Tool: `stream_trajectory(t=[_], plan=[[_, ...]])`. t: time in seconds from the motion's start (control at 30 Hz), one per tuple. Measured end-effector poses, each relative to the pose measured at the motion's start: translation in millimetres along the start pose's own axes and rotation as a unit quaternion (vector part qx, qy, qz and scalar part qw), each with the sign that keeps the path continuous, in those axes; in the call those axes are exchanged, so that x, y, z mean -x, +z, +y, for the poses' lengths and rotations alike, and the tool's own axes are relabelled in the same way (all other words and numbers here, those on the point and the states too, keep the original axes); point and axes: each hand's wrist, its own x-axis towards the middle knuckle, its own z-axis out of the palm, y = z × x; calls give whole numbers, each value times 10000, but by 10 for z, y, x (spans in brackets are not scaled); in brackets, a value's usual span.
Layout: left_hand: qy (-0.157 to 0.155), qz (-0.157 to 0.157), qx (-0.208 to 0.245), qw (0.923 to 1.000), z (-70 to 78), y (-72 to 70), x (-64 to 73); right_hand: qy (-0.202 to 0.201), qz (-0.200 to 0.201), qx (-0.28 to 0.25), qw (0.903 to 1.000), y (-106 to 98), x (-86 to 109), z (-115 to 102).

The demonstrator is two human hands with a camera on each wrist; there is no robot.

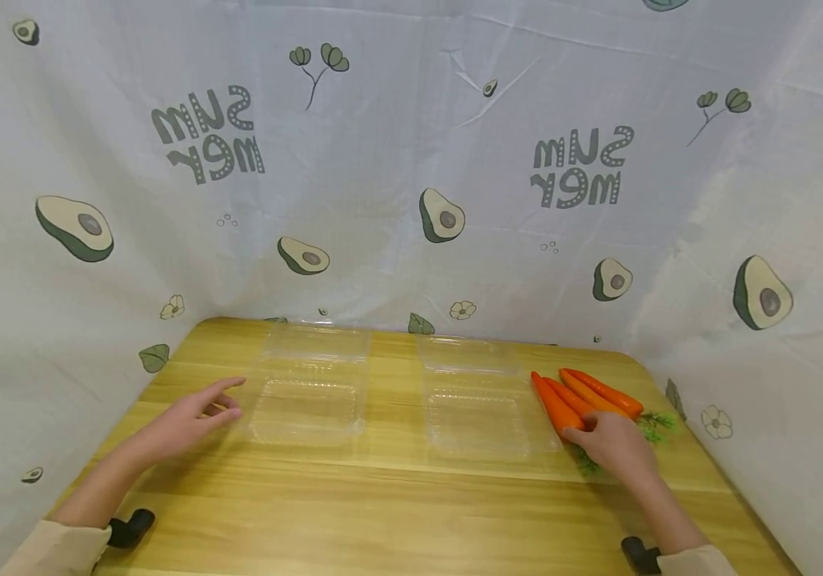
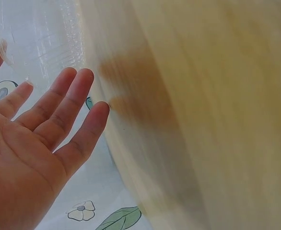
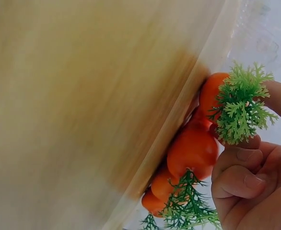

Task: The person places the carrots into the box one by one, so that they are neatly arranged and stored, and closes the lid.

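your hands are well apart over the wooden table [image 1: 382,516]. at nine o'clock your left hand [image 1: 189,420] has its fingers extended, holding nothing, just beside the left clear container [image 1: 305,412]. toward three o'clock your right hand [image 1: 616,444] pinches the leftmost carrot [image 1: 557,404] near its leafy end, beside the right clear container [image 1: 477,424].

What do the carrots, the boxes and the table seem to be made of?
Carrots: probably smooth, glossy plastic; highlights and the moulded-looking green tops suggest imitations, though I cannot be sure.
Boxes: very likely thin, clear, shiny plastic; the table's grain shows through and the ridges catch light.
Table: wood or wood-look laminate, with slight sheen; streaky grain leaves both possible.
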Motion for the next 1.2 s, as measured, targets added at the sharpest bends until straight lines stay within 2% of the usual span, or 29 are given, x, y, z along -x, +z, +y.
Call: stream_trajectory(t=[0.33,0.5,0.73,1.2], plan=[[5,69,-6,10000,-5,-5,-53,-140,211,30,9997,-25,-38,22],[42,41,-4,10000,-12,2,-49,-173,50,18,9998,-41,-57,42],[-76,55,-11,10000,-35,-4,-17,-165,-105,-176,9997,1,-72,92],[-157,-68,-43,9998,-3,-11,-10,-100,-207,-365,9991,-10,-80,94]])
